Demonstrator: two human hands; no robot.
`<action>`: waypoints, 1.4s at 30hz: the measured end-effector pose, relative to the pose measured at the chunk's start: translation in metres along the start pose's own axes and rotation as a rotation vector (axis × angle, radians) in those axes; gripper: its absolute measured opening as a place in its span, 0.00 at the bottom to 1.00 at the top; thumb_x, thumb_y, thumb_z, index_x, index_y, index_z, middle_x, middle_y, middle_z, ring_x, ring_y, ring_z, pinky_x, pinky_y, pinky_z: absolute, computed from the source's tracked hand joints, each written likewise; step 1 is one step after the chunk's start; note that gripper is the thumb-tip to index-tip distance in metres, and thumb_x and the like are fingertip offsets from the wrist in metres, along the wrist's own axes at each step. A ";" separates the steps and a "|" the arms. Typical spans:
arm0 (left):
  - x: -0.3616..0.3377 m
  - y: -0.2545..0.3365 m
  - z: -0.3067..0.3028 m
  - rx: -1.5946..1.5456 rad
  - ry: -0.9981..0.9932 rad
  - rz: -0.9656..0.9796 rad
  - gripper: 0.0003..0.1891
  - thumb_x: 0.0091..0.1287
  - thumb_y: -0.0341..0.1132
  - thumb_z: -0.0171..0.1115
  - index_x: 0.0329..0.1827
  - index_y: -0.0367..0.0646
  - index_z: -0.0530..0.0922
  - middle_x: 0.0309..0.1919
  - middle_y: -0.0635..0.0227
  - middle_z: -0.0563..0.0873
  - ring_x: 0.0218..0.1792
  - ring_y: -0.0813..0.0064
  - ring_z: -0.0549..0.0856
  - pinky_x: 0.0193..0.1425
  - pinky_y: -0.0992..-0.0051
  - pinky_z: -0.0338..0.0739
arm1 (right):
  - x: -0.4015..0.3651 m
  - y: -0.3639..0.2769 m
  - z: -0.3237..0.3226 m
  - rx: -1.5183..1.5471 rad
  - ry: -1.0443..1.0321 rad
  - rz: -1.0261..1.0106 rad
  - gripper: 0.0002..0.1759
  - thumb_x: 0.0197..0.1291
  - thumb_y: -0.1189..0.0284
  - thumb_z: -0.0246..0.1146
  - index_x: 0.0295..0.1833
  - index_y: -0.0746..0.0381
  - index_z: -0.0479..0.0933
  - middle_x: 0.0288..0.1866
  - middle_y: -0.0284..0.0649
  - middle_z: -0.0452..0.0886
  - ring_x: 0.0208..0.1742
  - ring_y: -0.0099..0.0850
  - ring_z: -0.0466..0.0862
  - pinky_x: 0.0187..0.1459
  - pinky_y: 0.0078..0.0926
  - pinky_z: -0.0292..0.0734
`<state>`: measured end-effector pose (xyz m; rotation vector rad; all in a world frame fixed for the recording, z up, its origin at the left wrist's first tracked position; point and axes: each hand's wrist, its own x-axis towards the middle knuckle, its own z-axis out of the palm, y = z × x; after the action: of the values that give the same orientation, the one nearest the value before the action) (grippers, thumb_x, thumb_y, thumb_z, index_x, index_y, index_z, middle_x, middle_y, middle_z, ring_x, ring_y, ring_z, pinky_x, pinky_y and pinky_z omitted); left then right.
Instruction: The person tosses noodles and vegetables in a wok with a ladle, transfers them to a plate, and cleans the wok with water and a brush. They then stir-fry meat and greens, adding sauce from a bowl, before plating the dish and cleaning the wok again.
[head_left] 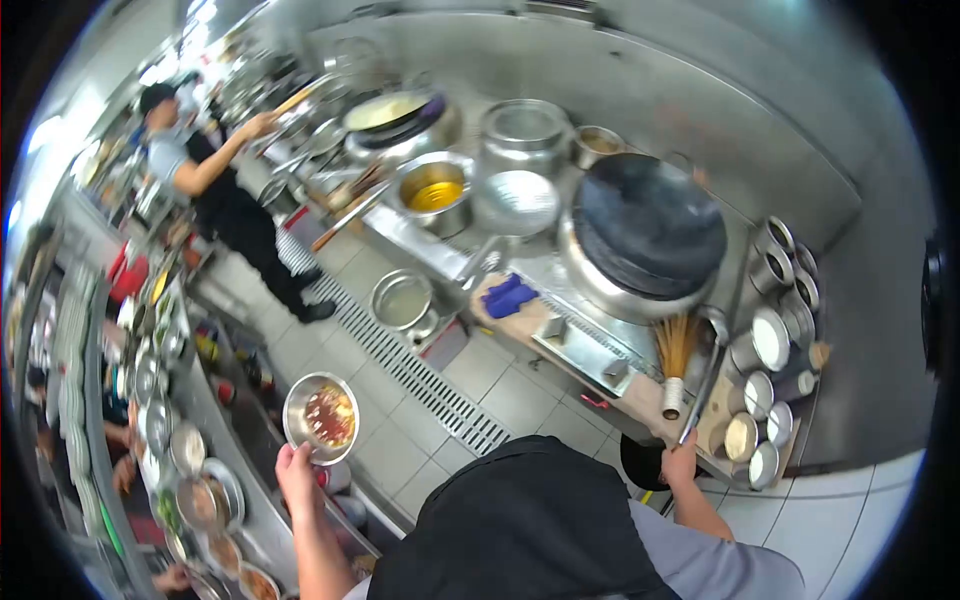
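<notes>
My left hand [296, 476] grips the rim of a small metal bowl [291, 420], which holds a dark red sauce with paler bits. The bowl is out over the floor, beside the counter on the left. Lower right, my right hand [680, 462] is closed round the handle end of a ladle [705, 390]. The ladle's head lies by the front right of a big dark wok [650, 215] seated on the stove. A bamboo wok brush [673, 360] lies just left of the ladle.
Seasoning containers [770, 338] crowd the stove's right end. Left of the wok are a strainer [515, 203], a pot of yellow oil [432, 190] and a purple cloth [509, 296]. A co-worker [235, 190] stands further along the stove. Dishes of food line the left counter [225, 400]. A drain grate [390, 350] crosses the floor.
</notes>
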<state>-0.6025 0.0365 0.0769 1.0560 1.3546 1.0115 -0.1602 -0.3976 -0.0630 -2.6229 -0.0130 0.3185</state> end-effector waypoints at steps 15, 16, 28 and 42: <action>0.042 0.051 0.622 0.412 -0.969 0.336 0.09 0.63 0.33 0.58 0.31 0.36 0.73 0.27 0.62 0.81 0.24 0.72 0.84 0.26 0.75 0.83 | -0.081 0.013 -0.013 0.498 0.048 0.096 0.05 0.52 0.77 0.58 0.31 0.64 0.67 0.19 0.38 0.69 0.21 0.25 0.71 0.24 0.25 0.67; 0.041 0.048 0.649 0.514 -0.992 0.430 0.08 0.62 0.33 0.56 0.33 0.35 0.75 0.27 0.59 0.83 0.27 0.66 0.86 0.31 0.69 0.83 | -0.088 0.017 -0.014 0.517 0.059 0.089 0.06 0.51 0.79 0.59 0.31 0.64 0.67 0.19 0.37 0.68 0.21 0.25 0.70 0.24 0.25 0.66; 0.002 0.069 0.759 1.024 -1.047 1.815 0.08 0.61 0.33 0.54 0.39 0.42 0.79 0.45 0.56 0.79 0.35 0.56 0.85 0.42 0.61 0.81 | -0.131 -0.024 -0.031 0.146 0.243 0.293 0.12 0.49 0.73 0.64 0.35 0.61 0.68 0.18 0.46 0.72 0.21 0.46 0.77 0.24 0.39 0.71; 0.019 0.038 0.746 0.903 -0.878 2.027 0.09 0.58 0.33 0.55 0.38 0.41 0.80 0.60 0.56 0.75 0.32 0.65 0.85 0.36 0.66 0.80 | 0.004 -0.160 -0.121 -0.233 0.138 -0.091 0.11 0.49 0.71 0.62 0.37 0.62 0.71 0.26 0.47 0.80 0.28 0.50 0.81 0.31 0.46 0.75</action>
<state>0.1446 0.0663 0.0746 3.1898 -0.5930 0.7812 -0.1213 -0.3140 0.1153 -2.8588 -0.1296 0.1094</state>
